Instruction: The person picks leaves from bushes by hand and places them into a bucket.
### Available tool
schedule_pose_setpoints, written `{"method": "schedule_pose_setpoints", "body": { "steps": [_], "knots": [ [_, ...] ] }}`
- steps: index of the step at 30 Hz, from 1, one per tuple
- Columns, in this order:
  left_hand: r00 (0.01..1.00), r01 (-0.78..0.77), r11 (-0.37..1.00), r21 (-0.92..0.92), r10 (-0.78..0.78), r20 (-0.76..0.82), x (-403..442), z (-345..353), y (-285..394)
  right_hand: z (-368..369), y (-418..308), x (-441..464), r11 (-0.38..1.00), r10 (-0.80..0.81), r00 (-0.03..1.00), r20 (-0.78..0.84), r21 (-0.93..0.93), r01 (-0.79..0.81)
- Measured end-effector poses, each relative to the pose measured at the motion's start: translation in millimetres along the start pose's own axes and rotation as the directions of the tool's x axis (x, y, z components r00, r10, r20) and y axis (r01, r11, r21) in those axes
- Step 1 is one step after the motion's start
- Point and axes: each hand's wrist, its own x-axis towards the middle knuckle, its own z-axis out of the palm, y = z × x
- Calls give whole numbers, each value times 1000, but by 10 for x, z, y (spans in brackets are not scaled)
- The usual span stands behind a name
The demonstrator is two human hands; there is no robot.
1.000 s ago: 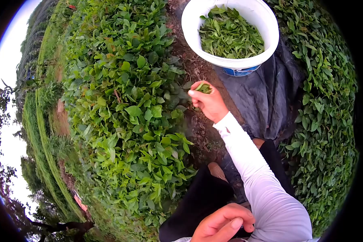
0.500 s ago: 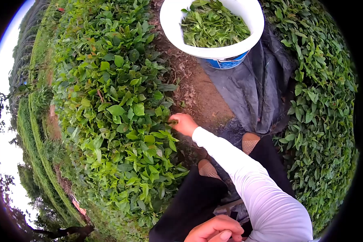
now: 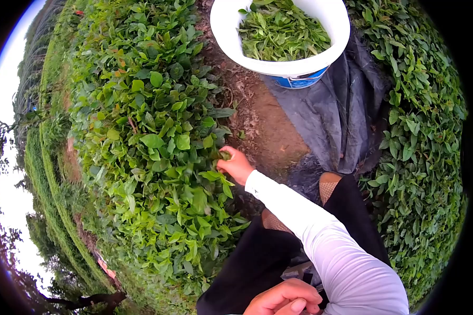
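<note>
My right hand [image 3: 235, 166], in a white sleeve, reaches to the side of the leafy tea bush [image 3: 157, 152]. Its fingers are closed on some green tea leaves [image 3: 225, 155] at the bush's edge. Low in the view, near my lap, my left hand [image 3: 284, 299] is curled closed, thumb against the fingers. What it holds, if anything, is hidden. Beyond my right hand stands a white bucket [image 3: 278, 67] with a blue label, holding a heap of loose picked leaves [image 3: 284, 34].
Black plastic sheeting [image 3: 326, 113] lies beside and under the bucket on brown soil [image 3: 270, 126]. Another row of bushes [image 3: 420, 115] borders the path on the right. My legs in black trousers [image 3: 252, 262] are bent below. Green terraced rows [image 3: 52, 194] run off to the left.
My right hand has turned and shifted slightly down, and green leaves now show between its fingers. My left hand stays curled in nearly the same place. The view has moved slightly.
</note>
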Motion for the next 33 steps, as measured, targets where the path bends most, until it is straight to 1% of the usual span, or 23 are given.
{"method": "schedule_pose_setpoints", "body": {
  "steps": [1,2,3,5,7,9,10,11,13,14,15,17,19,20,21,22,23,24,25,27,29,30,33],
  "knots": [
    [1000,-10,1000,-7,10,-5,-16,-7,3,1,-35,-83,991,36,999,19,125,-38],
    [1000,-24,1000,1,24,-3,-24,-13,12,-83,-134,-142,957,18,1000,14,289,-21],
    [999,-37,999,10,37,4,-24,-19,21,-260,-138,-98,938,-12,999,48,346,-6],
    [999,-50,998,26,49,21,-37,-34,4,-471,-172,-86,972,83,996,-17,221,-77],
    [998,-48,998,37,46,35,-68,-52,-47,-451,-227,-120,980,110,991,-73,-160,-121],
    [1000,-16,1000,24,15,19,-69,-36,-33,-211,-457,-262,833,106,988,-114,-532,-151],
    [1000,-3,1000,19,3,9,-66,-29,-22,-283,-197,-94,750,-114,991,-75,-660,36],
    [1000,-8,1000,22,7,16,-57,-29,-14,-219,-178,-67,694,-242,970,8,-697,179],
    [999,-20,1000,24,19,28,-40,-23,-7,-62,-146,-11,523,-465,865,190,-729,442],
    [1000,-14,1000,20,14,26,-35,-16,-4,11,-152,3,407,-516,816,261,-764,501],
    [1000,-8,1000,16,7,24,-31,-8,-3,60,-132,35,359,-548,781,300,-759,543],
    [1000,6,1000,-2,-6,15,-33,8,-4,132,-174,41,318,-547,776,315,-779,540],
    [1000,16,999,-28,-16,5,-34,21,-15,157,-138,94,379,-580,775,250,-760,528],
    [1000,17,999,-35,-17,7,-33,28,-17,155,-123,114,408,-594,775,217,-749,522],
    [1000,18,999,-43,-17,8,-27,36,-14,121,-121,121,741,-396,915,82,-560,371],
    [1000,16,999,-50,-16,10,-22,43,-8,81,-179,87,946,-136,991,23,-294,136],
    [1000,27,1000,-15,-27,17,-18,43,-1,41,-232,28,990,142,989,50,4,-142],
    [999,35,999,18,-35,23,-17,37,13,-24,-276,-86,990,141,984,108,8,-143],
    [999,38,998,48,-39,26,-31,39,30,-82,-242,-198,984,174,979,103,30,-177],
    [1000,21,999,-28,-21,12,-68,89,18,-231,-149,-397,973,198,973,115,95,-209],
    [1000,25,990,-137,-23,16,-125,105,-61,-279,-127,-627,974,183,981,63,121,-190],
    [1000,21,989,-145,-22,-3,-134,114,-71,-288,-60,-722,980,143,983,114,123,-157],
    [998,-55,990,-131,51,-36,-196,156,-72,-329,-178,-1023,930,-45,999,11,365,38]
  ]
}}
